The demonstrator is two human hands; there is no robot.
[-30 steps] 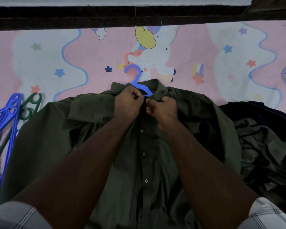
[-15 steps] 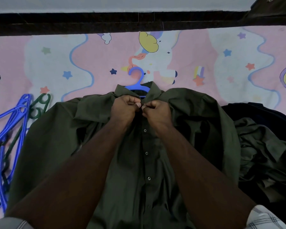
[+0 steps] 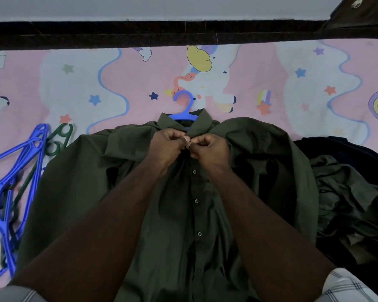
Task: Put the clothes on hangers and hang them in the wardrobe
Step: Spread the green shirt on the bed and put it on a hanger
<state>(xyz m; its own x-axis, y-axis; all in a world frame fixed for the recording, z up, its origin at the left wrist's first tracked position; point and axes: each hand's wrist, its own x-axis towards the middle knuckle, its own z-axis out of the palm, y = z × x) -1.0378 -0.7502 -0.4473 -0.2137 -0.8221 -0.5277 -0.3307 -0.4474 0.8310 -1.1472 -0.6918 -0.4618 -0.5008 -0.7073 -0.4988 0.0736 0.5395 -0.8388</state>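
Shirt (image 3: 196, 214) on bed, hanger (image 3: 184, 113) already inside. Left hand (image 3: 165, 146) and right hand (image 3: 210, 148) together, pinching collar at top button. Left: hang it, then clothes pile (image 3: 347, 203), spare hangers (image 3: 13, 182).

Dark green shirt (image 3: 196, 214) lying flat, buttoned, on blue hanger (image 3: 183, 112)

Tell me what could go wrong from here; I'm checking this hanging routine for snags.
1. Both hands, left hand and right hand, pinch the green shirt at the collar; a half-fastened top button could let it slip off the blue hanger when lifted.
2. The sleeves lie bunched, so creases may set.
3. The spare hangers look tangled, so pulling one may drag others.
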